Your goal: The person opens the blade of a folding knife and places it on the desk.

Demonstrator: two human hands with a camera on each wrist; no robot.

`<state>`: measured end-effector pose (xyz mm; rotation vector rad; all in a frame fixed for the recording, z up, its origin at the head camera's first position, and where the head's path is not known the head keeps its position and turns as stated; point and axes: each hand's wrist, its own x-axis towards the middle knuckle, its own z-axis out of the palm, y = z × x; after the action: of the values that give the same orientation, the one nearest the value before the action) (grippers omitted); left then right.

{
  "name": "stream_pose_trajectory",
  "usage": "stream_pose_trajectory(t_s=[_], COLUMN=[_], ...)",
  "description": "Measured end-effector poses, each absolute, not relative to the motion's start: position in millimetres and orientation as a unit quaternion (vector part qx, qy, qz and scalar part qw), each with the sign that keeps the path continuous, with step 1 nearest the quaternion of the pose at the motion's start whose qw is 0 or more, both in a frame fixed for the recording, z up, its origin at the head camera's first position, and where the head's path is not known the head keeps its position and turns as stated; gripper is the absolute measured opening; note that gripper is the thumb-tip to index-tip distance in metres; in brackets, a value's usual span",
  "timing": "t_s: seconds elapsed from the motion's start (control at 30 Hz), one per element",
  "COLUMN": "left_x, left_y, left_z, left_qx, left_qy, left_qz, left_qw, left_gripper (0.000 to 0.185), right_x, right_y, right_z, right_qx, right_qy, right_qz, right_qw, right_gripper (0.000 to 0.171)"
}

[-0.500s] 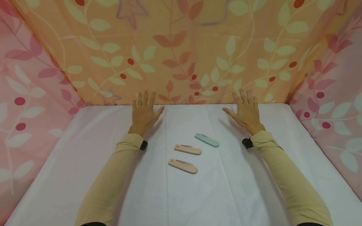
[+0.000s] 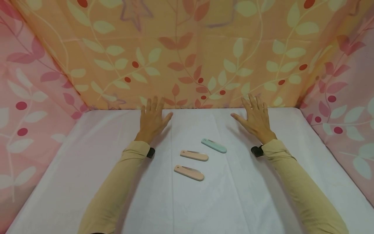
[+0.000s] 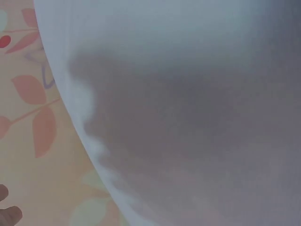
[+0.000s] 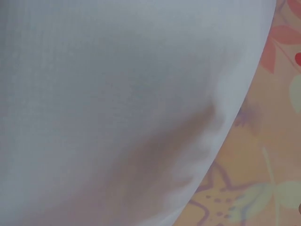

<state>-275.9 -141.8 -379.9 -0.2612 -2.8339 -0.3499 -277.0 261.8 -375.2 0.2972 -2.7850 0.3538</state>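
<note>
Three folding knives lie on the white-covered table, blades folded into their handles. The pale green folding knife (image 2: 214, 145) is farthest back and to the right. Left of it and closer lies one beige folding knife (image 2: 194, 155), with another beige folding knife (image 2: 189, 173) in front. My left hand (image 2: 151, 120), fingers spread and holding nothing, hovers over the table's back left part. Opposite it, my right hand (image 2: 255, 120) is held the same way behind and right of the green knife. Each wrist view shows a hand's shadow on the white cloth.
A white cloth (image 2: 87, 169) covers the table. Behind its far edge stands an orange leaf-patterned curtain (image 2: 198, 48), with pink patterned cloth (image 2: 32, 91) along the left and more pink cloth (image 2: 342, 97) on the right.
My left hand has shifted slightly to the right and toward me. My right hand has moved only a little, also to the right. The knives lie as before.
</note>
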Motion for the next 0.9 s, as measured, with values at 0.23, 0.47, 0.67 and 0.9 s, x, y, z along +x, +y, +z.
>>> stream_pose_trajectory(t_s=[0.23, 0.47, 0.67, 0.9], left_x=[-271.3, -265.0, -262.0, -258.3], left_y=[-132.7, -122.6, -116.0, -107.7], left_z=[-378.4, -376.7, -379.8, -382.8], left_qx=[-0.103, -0.125, -0.143, -0.164], left_qy=[-0.977, -0.976, -0.973, -0.968], left_qz=[-0.108, -0.113, -0.113, -0.115], left_qw=[0.156, 0.141, 0.144, 0.149], left_gripper=[0.074, 0.066, 0.062, 0.062], right_x=[-267.8, -258.9, -253.5, -247.7], right_y=[257.9, 252.8, 251.3, 249.4], right_z=[-371.8, -370.7, -373.6, -376.1], right_qx=[0.11, 0.115, 0.115, 0.115], right_qy=[-0.973, -0.972, -0.972, -0.97], right_qz=[0.141, 0.147, 0.152, 0.167], right_qw=[0.144, 0.14, 0.141, 0.131], right_gripper=[0.09, 0.089, 0.086, 0.087])
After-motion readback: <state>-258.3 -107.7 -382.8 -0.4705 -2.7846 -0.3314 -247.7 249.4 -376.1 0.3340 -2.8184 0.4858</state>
